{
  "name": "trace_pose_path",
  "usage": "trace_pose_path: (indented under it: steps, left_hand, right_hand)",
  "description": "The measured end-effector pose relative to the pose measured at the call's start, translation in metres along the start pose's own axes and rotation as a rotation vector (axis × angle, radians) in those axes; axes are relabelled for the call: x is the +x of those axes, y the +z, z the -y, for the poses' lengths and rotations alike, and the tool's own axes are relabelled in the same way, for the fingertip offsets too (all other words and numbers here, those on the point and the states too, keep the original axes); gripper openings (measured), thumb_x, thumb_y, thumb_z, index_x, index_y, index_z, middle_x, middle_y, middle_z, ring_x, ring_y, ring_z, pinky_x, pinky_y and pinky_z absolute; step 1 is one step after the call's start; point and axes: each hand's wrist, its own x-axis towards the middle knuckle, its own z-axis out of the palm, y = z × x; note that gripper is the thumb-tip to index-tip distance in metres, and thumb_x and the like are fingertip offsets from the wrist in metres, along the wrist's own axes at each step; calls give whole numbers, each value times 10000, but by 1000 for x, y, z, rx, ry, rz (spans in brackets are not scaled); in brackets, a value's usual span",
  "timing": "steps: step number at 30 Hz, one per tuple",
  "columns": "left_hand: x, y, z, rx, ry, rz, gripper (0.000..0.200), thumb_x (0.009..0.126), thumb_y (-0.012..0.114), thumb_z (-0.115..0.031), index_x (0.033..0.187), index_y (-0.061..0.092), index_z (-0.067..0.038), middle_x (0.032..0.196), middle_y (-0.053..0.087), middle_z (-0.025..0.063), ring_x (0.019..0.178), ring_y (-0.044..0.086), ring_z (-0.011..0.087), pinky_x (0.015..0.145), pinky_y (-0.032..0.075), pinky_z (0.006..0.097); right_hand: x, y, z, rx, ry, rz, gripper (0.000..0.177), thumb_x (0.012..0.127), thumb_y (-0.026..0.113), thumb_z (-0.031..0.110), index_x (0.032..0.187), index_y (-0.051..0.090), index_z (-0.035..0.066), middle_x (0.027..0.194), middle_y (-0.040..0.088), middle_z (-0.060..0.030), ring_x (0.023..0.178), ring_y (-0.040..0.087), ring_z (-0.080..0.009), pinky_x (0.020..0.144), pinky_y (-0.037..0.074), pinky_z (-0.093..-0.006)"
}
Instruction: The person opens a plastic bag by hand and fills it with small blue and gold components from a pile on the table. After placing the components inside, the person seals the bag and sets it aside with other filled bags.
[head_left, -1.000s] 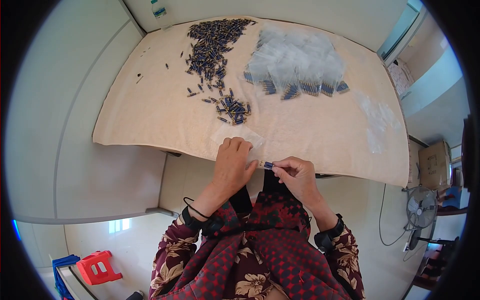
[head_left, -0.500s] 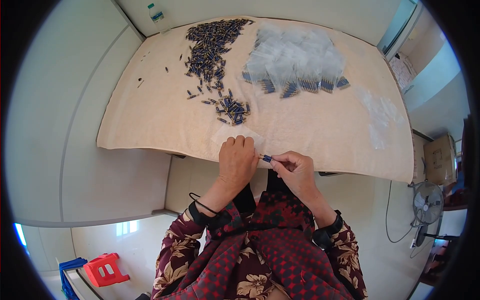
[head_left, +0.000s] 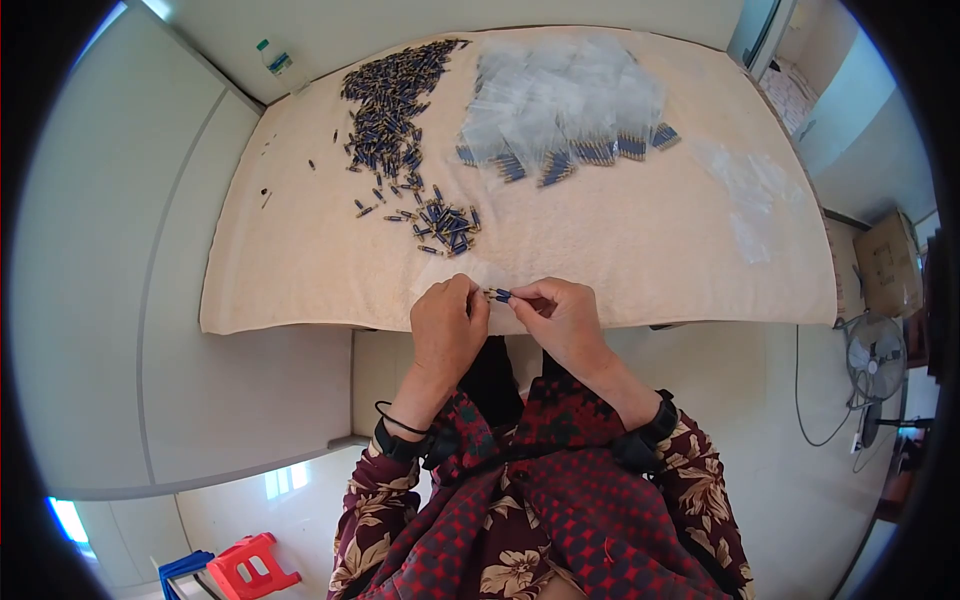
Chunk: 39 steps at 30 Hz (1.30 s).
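Close together at the table's front edge, my two hands work fingertip to fingertip. My right hand (head_left: 563, 315) is closed in a pinch on a few small dark-blue pieces with brass-coloured ends (head_left: 500, 296), which point toward my left hand. My left hand (head_left: 447, 322) is closed on a clear plastic bag (head_left: 488, 273), mostly hidden behind the fingers. Just beyond lies a small heap of the same blue-and-brass pieces (head_left: 445, 228). A much larger pile (head_left: 395, 100) spreads behind it. Filled plastic bags (head_left: 565, 105) lie overlapped at the back, blue pieces lined up at their near ends.
A cream cloth (head_left: 650, 230) covers the table. Loose clear bags (head_left: 750, 205) lie at its right side, and a plastic bottle (head_left: 280, 65) stands at the back left. A fan (head_left: 876, 357) and a cardboard box (head_left: 890, 265) are at right; a red stool (head_left: 252, 567) is lower left.
My right hand has shifted left and slightly up with the blue pieces, close to my left hand. My left hand has turned, its knuckles less spread over the bag. The camera view has shifted a little.
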Motion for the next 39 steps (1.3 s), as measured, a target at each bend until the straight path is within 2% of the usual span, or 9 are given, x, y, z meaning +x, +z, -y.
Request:
trace_pose_path:
  steps: [5,9,13,16,21,29,32,35,39]
  left_hand:
    - [-2,0,2,19,-17,15,93,779,642,-79,749,557,-54,663,594,116,629,594,313,551,450,422]
    - [-2,0,4,2,-29,24,91,782,642,-82,759,558,-55,674,600,117,628,599,311,548,451,415]
    - [-2,-1,5,-10,-34,27,92,789,639,-83,761,556,-56,680,603,119,628,603,312,545,450,412]
    - [-1,-1,5,-40,-32,15,94,794,635,-83,758,553,-56,683,603,121,627,603,316,544,450,412]
    - [-1,-2,7,-63,-49,18,77,799,636,-76,779,567,-50,727,614,123,632,609,322,547,456,406]
    - [-1,-4,9,-171,-63,17,55,806,645,-70,837,601,-60,827,645,108,667,630,318,576,483,388]
    - [-1,-2,12,-183,-35,14,59,808,647,-70,854,611,-67,864,662,98,680,637,316,586,492,385]
    - [-2,-2,14,-144,22,-10,66,834,637,-18,895,655,-36,902,684,109,666,662,201,589,538,293]
    - [-4,-2,16,-111,73,-12,103,819,651,-13,921,655,-32,929,689,111,725,656,222,629,531,311]
  right_hand:
    - [5,11,-10,-64,-65,-77,100,821,705,5,920,709,-11,806,690,-77,651,628,-89,581,504,-228]
    - [6,17,-9,-192,-204,-143,98,806,710,3,903,703,-3,784,673,-96,621,635,-132,559,496,-248]
    - [4,20,-7,-281,-292,-159,95,784,721,16,875,695,10,764,650,-106,617,638,-209,555,496,-294]
    - [3,22,-11,-392,-375,-141,66,799,693,85,842,670,39,745,613,-101,673,621,-288,583,498,-373]
    - [6,22,-11,-448,-418,-80,64,802,685,114,833,674,59,730,596,-85,684,615,-280,586,491,-383]
    - [13,21,-2,-471,-290,-35,43,772,703,109,802,681,88,735,572,-63,745,614,-256,602,490,-369]
    - [14,24,1,-546,-318,-122,72,757,730,96,827,717,108,765,566,-46,709,605,-229,583,484,-346]
    - [16,26,-2,-635,-312,-61,41,766,678,126,805,690,118,803,531,-49,776,596,-228,593,496,-352]
    - [18,26,-6,-733,-327,23,60,773,631,146,812,674,129,826,509,-56,815,589,-232,598,506,-357]
